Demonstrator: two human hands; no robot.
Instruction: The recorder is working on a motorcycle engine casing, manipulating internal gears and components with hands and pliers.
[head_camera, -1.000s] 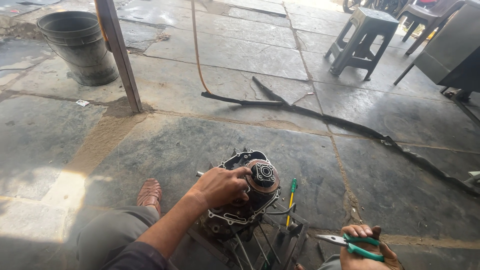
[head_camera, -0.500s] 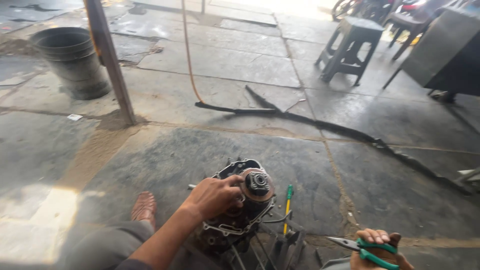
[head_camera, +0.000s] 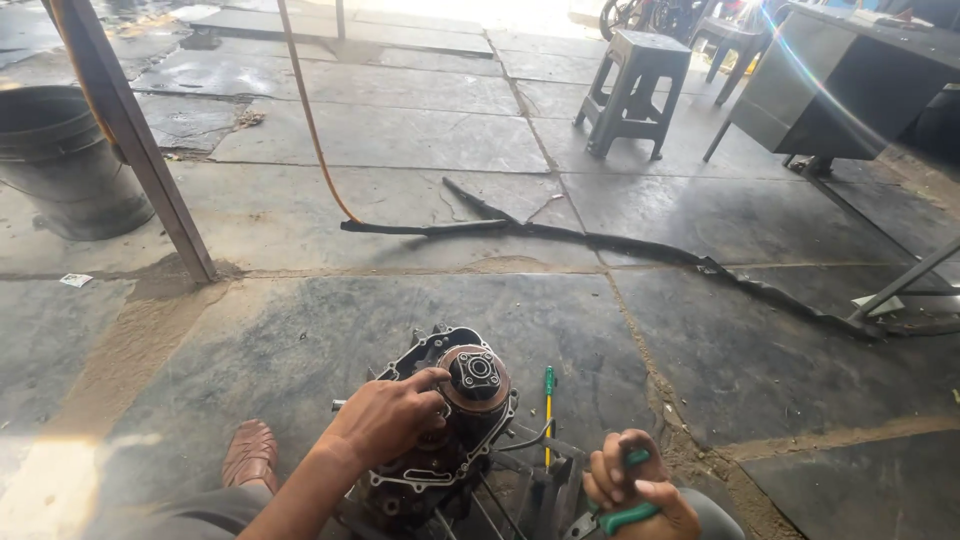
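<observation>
A dark, greasy engine block (head_camera: 440, 470) with its side cover off sits on the stone floor in front of me. A round rust-brown clutch hub (head_camera: 474, 375) with bolts faces up on it. My left hand (head_camera: 388, 418) rests on the engine, fingers curled against the left side of the hub. At the bottom right, my right hand (head_camera: 632, 487) is closed around green-handled pliers (head_camera: 620, 515); their jaws are out of sight. A green and yellow screwdriver (head_camera: 548, 412) lies on the floor between the engine and my right hand.
My brown shoe (head_camera: 250, 452) is left of the engine. A slanted metal post (head_camera: 130, 140) and a dark bucket (head_camera: 60, 160) stand at the left. A black hose (head_camera: 600, 245) crosses the floor. A grey stool (head_camera: 632, 90) and a metal table (head_camera: 840, 90) stand far right.
The view has tilted up and shifted. My right hand with the pliers has moved left, closer to the engine, and turned. My left hand stays on the clutch hub.
</observation>
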